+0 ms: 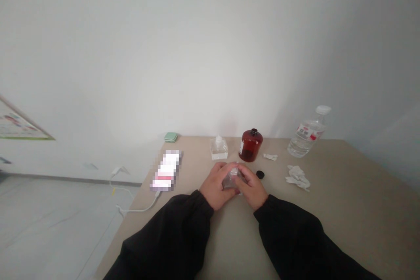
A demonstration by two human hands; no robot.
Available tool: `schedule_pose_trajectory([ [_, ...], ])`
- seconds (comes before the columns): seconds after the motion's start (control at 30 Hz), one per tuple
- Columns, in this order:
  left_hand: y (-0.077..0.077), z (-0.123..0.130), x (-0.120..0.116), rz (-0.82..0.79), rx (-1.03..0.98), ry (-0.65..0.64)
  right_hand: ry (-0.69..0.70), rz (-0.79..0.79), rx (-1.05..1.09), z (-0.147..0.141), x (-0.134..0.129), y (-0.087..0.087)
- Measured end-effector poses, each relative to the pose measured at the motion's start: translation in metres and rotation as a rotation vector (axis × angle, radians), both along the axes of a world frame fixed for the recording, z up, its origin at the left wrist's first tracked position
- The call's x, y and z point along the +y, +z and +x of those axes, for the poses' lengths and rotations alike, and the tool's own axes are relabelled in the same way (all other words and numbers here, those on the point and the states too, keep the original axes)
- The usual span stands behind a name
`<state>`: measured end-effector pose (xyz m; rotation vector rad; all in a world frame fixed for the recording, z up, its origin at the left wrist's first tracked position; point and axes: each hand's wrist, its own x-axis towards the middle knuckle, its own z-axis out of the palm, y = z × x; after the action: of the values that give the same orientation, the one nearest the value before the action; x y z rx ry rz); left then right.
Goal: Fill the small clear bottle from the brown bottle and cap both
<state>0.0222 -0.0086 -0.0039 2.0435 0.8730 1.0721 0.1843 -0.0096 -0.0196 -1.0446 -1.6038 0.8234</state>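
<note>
Reading my left hand (215, 187) and right hand (253, 186) grasping a small clear bottle (231, 180) | black cap (260, 174) just right of it | dark red bottle (251, 145) behind it

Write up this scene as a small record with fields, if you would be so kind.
Left hand: holding the small clear bottle
Right hand: holding the same bottle
Nearest loose item: black cap, on the table, right of the hands
Behind hands: square clear bottle; brown bottle
Far right: water bottle; crumpled tissue
Far left: phone with cable
Surface: beige table
</note>
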Motion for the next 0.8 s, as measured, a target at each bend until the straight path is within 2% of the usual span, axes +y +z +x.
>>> schedule_pose_trajectory([
  [0.43, 0.0013, -0.0004, -0.0002, 0.007, -0.005, -0.007, 0.001, 0.043, -0.05, 0.0014, 0.0006, 0.003],
  [0.8, 0.0005, 0.0, -0.0006, 0.001, 0.009, 0.004, 0.014, 0.008, -0.028, -0.0005, -0.0013, 0.0051],
])
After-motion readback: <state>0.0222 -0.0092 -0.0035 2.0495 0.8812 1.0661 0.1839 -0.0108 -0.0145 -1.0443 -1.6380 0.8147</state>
